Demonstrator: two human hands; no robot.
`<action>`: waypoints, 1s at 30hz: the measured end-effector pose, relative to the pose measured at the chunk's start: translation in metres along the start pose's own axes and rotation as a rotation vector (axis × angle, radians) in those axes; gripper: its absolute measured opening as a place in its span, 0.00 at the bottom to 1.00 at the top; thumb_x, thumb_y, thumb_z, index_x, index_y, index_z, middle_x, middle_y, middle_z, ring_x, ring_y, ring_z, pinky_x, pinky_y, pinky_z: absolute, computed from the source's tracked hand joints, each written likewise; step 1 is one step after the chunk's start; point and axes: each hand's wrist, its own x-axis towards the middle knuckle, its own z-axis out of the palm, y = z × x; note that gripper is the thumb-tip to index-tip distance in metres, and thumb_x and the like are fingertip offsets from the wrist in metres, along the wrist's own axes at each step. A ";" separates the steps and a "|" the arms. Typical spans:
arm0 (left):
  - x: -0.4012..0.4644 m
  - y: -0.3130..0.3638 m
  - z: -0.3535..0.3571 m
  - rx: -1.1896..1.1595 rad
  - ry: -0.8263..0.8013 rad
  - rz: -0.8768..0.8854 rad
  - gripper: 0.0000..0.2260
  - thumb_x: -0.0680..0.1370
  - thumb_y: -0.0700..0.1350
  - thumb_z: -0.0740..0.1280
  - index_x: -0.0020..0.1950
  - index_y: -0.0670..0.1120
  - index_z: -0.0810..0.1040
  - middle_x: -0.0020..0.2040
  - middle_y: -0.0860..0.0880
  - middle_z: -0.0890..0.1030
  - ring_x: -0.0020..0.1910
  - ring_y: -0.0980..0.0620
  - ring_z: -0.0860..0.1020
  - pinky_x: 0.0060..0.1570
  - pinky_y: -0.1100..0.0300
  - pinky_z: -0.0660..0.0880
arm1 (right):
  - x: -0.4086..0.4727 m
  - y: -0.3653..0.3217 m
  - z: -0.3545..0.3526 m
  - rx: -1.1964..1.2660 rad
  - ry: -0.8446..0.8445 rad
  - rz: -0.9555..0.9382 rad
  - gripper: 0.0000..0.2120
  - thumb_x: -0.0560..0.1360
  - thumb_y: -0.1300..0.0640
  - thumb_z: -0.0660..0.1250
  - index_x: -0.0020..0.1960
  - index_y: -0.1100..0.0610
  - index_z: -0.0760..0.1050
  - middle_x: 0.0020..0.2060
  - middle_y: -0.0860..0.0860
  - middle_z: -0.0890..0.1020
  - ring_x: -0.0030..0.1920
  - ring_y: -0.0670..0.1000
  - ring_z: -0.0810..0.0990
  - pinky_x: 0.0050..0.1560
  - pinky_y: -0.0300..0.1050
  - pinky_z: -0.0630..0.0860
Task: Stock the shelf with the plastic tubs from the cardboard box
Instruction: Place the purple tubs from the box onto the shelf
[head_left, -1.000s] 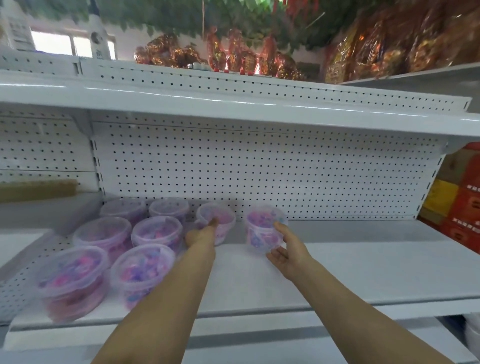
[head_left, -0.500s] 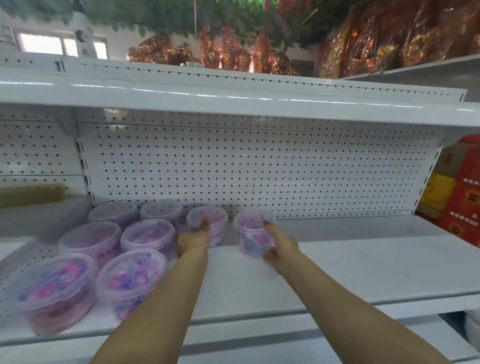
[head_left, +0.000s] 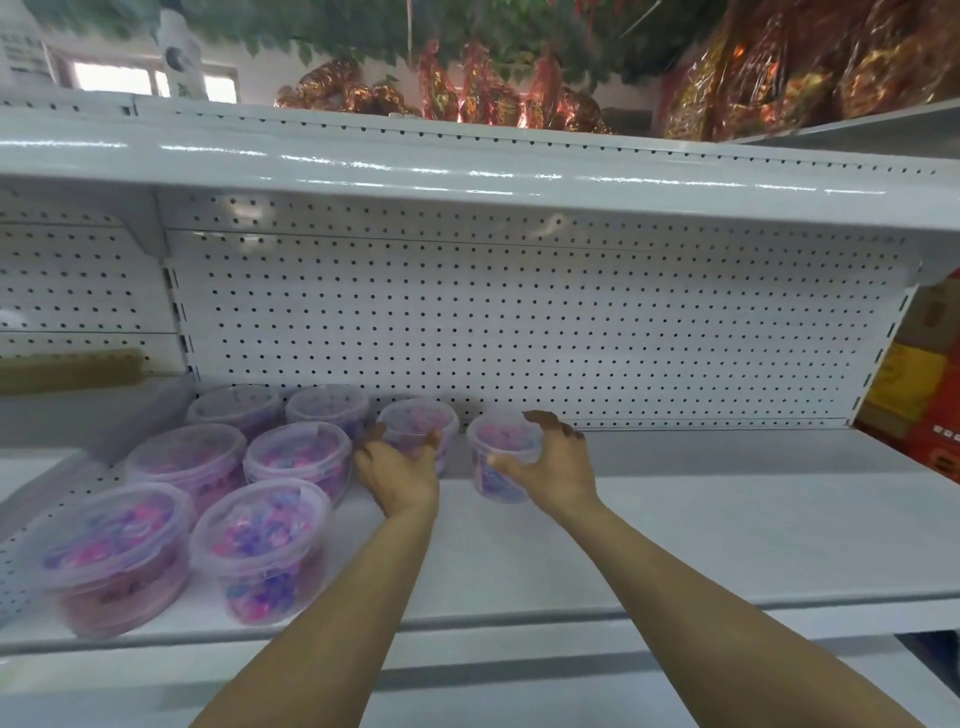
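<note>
White pegboard backs the shelf (head_left: 675, 530). At frame centre, the left hand (head_left: 397, 475) clasps 1 tub (head_left: 415, 423), the right hand (head_left: 553, 467) clamps another tub (head_left: 498, 447); 6 tubs (head_left: 260, 545) stand lower left.

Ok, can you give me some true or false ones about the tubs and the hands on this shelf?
1. Each hand is on a tub. True: the left hand is on one tub at the back, and the right hand grips the rightmost tub.
2. The tubs hold green things. False: they are filled with pink and purple pieces.
3. Six other tubs stand left of the hands in two columns. True.
4. The tubs have no lids. False: each has a clear lid on.
5. The shelf to the right of the hands is full of tubs. False: no tubs stand there.
</note>
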 end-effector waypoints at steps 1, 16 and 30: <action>0.002 0.000 0.000 0.023 -0.010 0.054 0.30 0.68 0.47 0.78 0.66 0.39 0.72 0.65 0.38 0.72 0.66 0.39 0.69 0.67 0.50 0.66 | 0.001 -0.001 0.001 -0.050 -0.015 -0.020 0.39 0.64 0.37 0.77 0.70 0.48 0.68 0.64 0.48 0.76 0.67 0.54 0.68 0.57 0.41 0.67; 0.045 -0.019 0.020 0.356 -0.111 0.212 0.20 0.71 0.48 0.75 0.60 0.47 0.76 0.65 0.44 0.71 0.64 0.43 0.69 0.62 0.56 0.68 | 0.053 -0.008 0.021 -0.115 -0.103 -0.049 0.35 0.70 0.43 0.74 0.71 0.52 0.65 0.64 0.52 0.75 0.66 0.54 0.70 0.60 0.46 0.71; 0.065 -0.011 0.029 0.563 -0.146 0.158 0.22 0.71 0.54 0.70 0.63 0.50 0.73 0.69 0.46 0.68 0.67 0.43 0.64 0.64 0.52 0.62 | 0.079 -0.020 0.033 -0.175 -0.178 -0.070 0.35 0.74 0.47 0.71 0.75 0.55 0.60 0.71 0.52 0.69 0.70 0.55 0.70 0.62 0.49 0.71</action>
